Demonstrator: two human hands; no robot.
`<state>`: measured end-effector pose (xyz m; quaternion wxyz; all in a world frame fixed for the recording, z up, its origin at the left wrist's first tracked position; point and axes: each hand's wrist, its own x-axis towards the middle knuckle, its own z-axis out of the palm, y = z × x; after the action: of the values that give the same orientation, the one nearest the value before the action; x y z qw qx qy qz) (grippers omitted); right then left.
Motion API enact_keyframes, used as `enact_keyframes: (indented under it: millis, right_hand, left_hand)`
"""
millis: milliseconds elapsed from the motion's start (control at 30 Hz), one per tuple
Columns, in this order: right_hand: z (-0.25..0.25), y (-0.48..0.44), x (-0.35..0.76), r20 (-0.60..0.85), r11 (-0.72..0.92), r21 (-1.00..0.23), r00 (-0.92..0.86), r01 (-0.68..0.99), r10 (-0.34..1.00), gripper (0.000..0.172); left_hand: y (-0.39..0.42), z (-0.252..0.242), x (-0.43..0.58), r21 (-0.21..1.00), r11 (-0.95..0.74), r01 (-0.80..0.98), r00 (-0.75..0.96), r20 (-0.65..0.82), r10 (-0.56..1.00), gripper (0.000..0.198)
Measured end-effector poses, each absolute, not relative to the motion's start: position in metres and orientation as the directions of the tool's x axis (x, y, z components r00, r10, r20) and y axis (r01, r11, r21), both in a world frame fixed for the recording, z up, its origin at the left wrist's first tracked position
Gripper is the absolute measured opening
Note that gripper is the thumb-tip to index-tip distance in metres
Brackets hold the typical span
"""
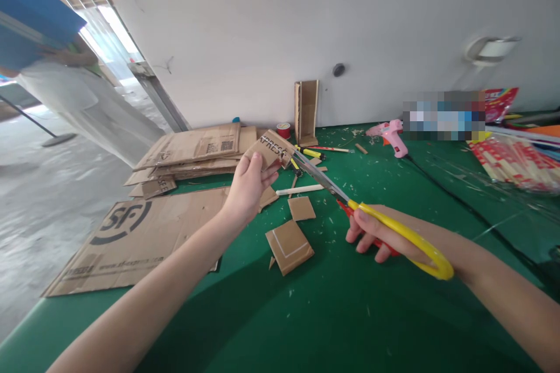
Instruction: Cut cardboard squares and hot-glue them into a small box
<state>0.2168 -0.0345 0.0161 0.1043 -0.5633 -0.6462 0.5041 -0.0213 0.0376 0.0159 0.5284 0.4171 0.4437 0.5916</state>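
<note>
Pinched in my left hand (250, 183) is a small piece of cardboard (268, 148) with black printed letters, held above the table. My right hand (380, 230) grips a pair of scissors (324, 178) with one yellow handle and one red handle. The scissor blades reach left to the edge of the cardboard piece; whether they are cutting into it I cannot tell. Below the hands, a cardboard square (289, 247) with white lines lies on the green table, and a smaller cardboard square (301, 208) sits just behind it.
Stacked cardboard (192, 148) and a large printed sheet (166, 221) lie on the left. A pink glue gun (394, 137) with a black cord stands at right, near packaged sticks (511, 157). An upright cardboard channel (310, 111) leans by the white partition (262, 41). Someone in white (70, 99) stands far left.
</note>
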Motion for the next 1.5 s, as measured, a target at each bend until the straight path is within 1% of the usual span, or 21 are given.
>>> enact_keyframes:
  millis: [233,367,500,633,833,1067,1267,1500]
  right_hand:
    - [0.016,-0.035,0.214,-0.42,-0.141,-0.767,-0.323,0.626,0.848,0.07]
    - [0.019,-0.037,0.212,-0.393,-0.093,-0.782,-0.372,0.616,0.841,0.063]
    - [0.019,-0.038,0.211,-0.353,-0.068,-0.784,-0.353,0.617,0.867,0.059]
    - [0.017,-0.039,0.21,-0.327,-0.041,-0.774,-0.343,0.632,0.88,0.059]
    - [0.015,-0.038,0.21,-0.238,0.086,-0.762,-0.402,0.642,0.884,0.058]
    - [0.013,-0.037,0.208,-0.203,0.126,-0.729,-0.388,0.673,0.899,0.058]
    - [0.012,-0.035,0.208,-0.209,0.119,-0.724,-0.381,0.679,0.901,0.06]
    - [0.013,-0.036,0.209,-0.205,0.13,-0.719,-0.386,0.683,0.899,0.059]
  left_hand:
    - [0.028,0.013,-0.013,0.964,-0.026,-0.264,-0.047,0.014,0.999,0.024]
    - [0.021,0.011,-0.007,0.964,0.003,-0.265,0.002,-0.002,1.0,0.024]
    - [0.014,0.011,-0.002,0.959,0.002,-0.283,0.036,0.008,0.999,0.023]
    - [0.012,0.01,0.0,0.955,0.006,-0.297,0.034,0.004,0.999,0.017]
    - [0.01,0.012,0.001,0.934,-0.001,-0.356,0.029,0.012,0.999,0.014]
    - [0.011,0.01,0.0,0.922,-0.012,-0.387,0.043,0.031,0.999,0.014]
    - [0.012,0.006,0.0,0.905,-0.019,-0.425,0.029,0.035,0.999,0.011]
    - [0.009,0.008,0.002,0.922,-0.011,-0.386,-0.003,0.011,1.0,0.01]
